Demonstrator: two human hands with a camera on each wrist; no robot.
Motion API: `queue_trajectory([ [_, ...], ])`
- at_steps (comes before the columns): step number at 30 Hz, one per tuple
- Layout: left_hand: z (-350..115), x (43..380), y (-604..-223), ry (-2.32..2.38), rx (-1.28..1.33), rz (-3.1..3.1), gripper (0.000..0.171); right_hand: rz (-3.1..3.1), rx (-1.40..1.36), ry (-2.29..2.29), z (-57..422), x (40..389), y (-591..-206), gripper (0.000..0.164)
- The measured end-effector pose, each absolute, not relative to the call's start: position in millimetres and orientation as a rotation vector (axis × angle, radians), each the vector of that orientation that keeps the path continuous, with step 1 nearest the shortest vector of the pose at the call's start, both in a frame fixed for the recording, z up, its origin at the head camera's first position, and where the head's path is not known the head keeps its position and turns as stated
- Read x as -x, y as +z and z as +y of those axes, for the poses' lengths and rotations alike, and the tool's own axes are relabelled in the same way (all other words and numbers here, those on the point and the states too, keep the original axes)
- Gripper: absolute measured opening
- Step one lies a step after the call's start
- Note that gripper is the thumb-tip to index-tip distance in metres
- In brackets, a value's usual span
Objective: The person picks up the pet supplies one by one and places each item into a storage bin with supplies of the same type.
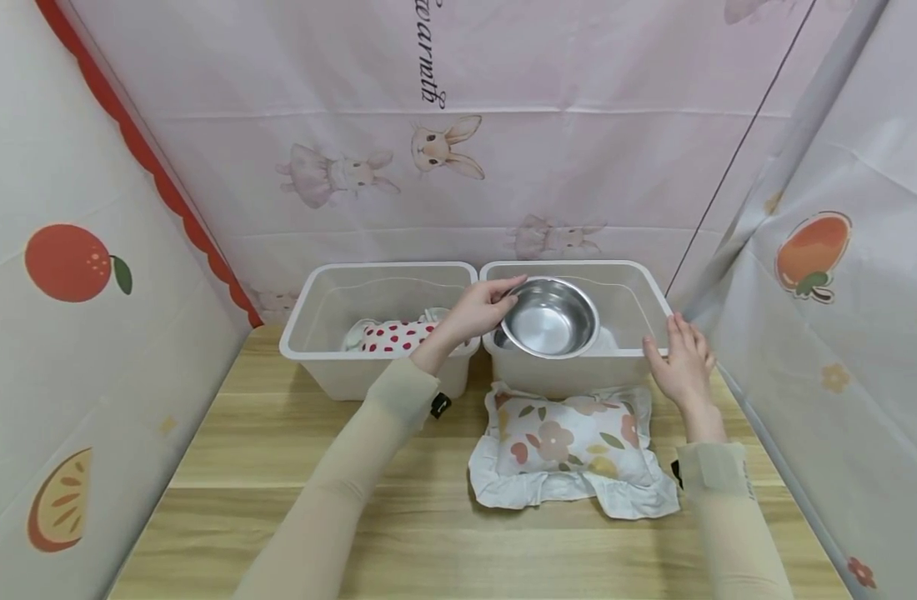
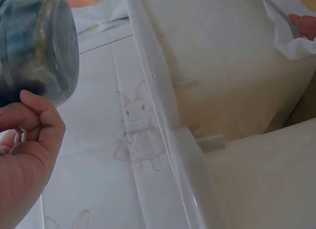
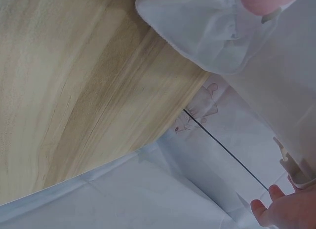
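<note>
The left hand [image 1: 476, 312] pinches a round silver metal bowl [image 1: 550, 318] by its rim, likely because this edge is thin. The bowl is above the front of the off-white rectangular plastic bin [image 1: 541, 377] on the right. The right hand [image 1: 681, 360] lays extended fingers on this bin's corner, seemingly for steadying it.
</note>
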State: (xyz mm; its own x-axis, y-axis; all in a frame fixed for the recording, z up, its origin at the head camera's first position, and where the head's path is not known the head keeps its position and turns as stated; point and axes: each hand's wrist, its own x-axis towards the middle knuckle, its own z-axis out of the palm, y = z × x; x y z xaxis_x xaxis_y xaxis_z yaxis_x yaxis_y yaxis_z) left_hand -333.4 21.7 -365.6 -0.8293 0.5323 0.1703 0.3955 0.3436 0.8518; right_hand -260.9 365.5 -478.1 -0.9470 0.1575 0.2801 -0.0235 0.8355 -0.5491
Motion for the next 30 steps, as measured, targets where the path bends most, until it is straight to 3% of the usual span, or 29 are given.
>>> queue_trajectory([
  [30,48.1,350.3,-358.8,1.501,-0.908,2.435,0.043,-2.677,0.104,0.834,365.4,261.1,-480.1,0.074],
])
